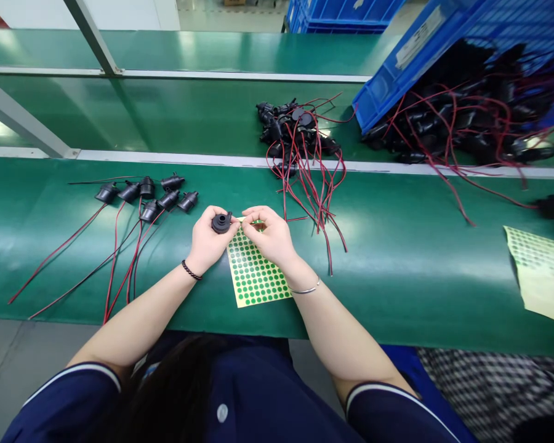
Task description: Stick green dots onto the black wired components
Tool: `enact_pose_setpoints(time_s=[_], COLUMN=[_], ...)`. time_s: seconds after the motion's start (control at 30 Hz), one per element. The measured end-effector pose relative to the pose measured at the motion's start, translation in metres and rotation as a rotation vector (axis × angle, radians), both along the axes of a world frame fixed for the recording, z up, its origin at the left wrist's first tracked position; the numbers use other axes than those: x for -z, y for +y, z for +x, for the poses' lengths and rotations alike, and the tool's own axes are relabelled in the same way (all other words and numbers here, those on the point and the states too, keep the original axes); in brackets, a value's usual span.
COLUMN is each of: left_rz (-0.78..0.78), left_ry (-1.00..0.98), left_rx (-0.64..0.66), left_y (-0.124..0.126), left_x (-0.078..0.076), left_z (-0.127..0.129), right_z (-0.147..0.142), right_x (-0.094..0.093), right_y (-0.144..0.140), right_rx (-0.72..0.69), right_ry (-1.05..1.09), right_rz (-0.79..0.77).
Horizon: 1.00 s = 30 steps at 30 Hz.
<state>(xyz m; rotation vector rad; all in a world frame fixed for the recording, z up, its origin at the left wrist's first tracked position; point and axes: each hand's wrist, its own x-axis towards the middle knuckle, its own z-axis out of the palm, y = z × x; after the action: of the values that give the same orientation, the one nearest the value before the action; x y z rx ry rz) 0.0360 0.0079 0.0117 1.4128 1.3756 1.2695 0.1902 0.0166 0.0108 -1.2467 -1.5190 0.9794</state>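
1. Grip of the left hand (208, 239) is being closed around a small round black part (221, 222), which is being held just above the top edge of the sticker sheet.
2. Grip of the right hand (270, 235) is being kept narrow, with the fingertips (248, 225) pinched together just beside the black part; whether a sticker is being pinched between them cannot be told.
3. A yellow sticker sheet (253, 275) of green dots is being left flat on the green surface (397, 271), directly under and before both hands.
4. A row of black parts with red and black wires (150, 197) is being kept on the surface to the left of the hands, well apart from them.
5. A tangled heap of wired parts (300, 138) is being kept beyond the hands, across the pale strip between the two green belts.
6. A tilted blue crate (397, 74) of more wired parts is being shown at the upper right.
7. A second sticker sheet (542, 271) is being left at the right edge of the surface.
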Motion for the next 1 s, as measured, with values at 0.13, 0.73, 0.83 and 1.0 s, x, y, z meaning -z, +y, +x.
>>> enact_pose_setpoints(time_s=[0.13, 0.73, 0.83, 1.0], left_rz=[0.083, 0.310, 0.322, 0.320], left_ry=[0.015, 0.169, 0.173, 0.191], left_rx=[0.000, 0.117, 0.129, 0.130], left_y=[0.000, 0.002, 0.001, 0.001], left_x=[0.005, 0.023, 0.022, 0.022], left_z=[0.000, -0.003, -0.003, -0.003], right_z=[0.001, -0.009, -0.010, -0.009], right_x=[-0.004, -0.017, -0.017, -0.017], right_y=[0.000, -0.013, -0.013, -0.012], right_rx=[0.002, -0.138, -0.134, -0.136], right_ry=[0.130, 0.554, 0.566, 0.555], right_rz=[-0.091, -0.406, -0.413, -0.420])
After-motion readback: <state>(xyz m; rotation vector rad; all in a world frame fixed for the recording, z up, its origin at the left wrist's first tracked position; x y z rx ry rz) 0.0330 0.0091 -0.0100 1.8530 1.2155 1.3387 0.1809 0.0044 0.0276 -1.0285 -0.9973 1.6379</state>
